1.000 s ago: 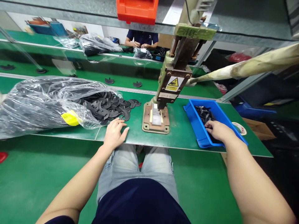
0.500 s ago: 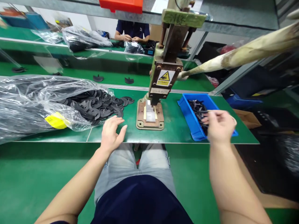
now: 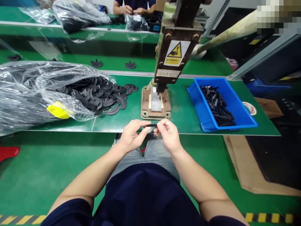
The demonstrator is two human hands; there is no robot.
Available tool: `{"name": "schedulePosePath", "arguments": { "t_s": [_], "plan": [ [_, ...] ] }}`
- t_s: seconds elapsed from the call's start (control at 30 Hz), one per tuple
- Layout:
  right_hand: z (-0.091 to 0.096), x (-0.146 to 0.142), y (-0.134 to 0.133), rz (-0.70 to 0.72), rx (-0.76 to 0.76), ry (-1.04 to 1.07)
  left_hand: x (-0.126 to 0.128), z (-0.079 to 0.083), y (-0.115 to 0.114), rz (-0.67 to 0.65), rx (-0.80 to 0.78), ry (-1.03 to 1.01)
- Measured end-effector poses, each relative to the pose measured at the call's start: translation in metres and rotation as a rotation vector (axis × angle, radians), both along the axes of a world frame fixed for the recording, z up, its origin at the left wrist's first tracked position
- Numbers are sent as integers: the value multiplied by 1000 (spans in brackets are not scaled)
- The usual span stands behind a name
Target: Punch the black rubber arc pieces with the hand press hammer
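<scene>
Both hands meet at the front edge of the green bench, just in front of the hand press (image 3: 162, 78). My left hand (image 3: 131, 135) and my right hand (image 3: 168, 134) each pinch one end of a small thin black part (image 3: 151, 125) held level between them. The press base plate (image 3: 155, 105) lies right behind the fingers. A blue bin (image 3: 237, 106) of small black parts (image 3: 217, 105) stands to the right. A heap of flat black crescent pieces (image 3: 103, 95) spills from a clear plastic bag (image 3: 30, 91) on the left.
The long press lever (image 3: 225, 31) reaches up to the right. A tape roll (image 3: 249, 108) lies beside the bin. Two loose black pieces (image 3: 113, 64) sit on the rear bench. Another person (image 3: 131, 8) works at the far table. Cardboard (image 3: 254, 166) lies on the floor at right.
My right hand left the blue bin and came to the middle carrying a small black part. My left hand lifted off the bench and pinched the part's other end. The view tilted down.
</scene>
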State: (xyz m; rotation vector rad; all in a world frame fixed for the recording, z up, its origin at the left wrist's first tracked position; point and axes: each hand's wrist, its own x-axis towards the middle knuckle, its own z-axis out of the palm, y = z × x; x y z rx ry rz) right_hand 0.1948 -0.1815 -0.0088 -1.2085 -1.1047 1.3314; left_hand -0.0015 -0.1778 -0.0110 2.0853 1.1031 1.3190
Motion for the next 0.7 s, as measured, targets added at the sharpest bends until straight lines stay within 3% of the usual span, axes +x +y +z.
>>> {"name": "schedulePosePath", "arguments": {
  "t_s": [0.57, 0.7],
  "plan": [
    [-3, 4, -3, 49, 23, -40, -2, -3, -7, -4, -54, 19],
    [-3, 2, -4, 45, 50, -79, -4, 3, 0, -7, 24, 39]
  ]
}}
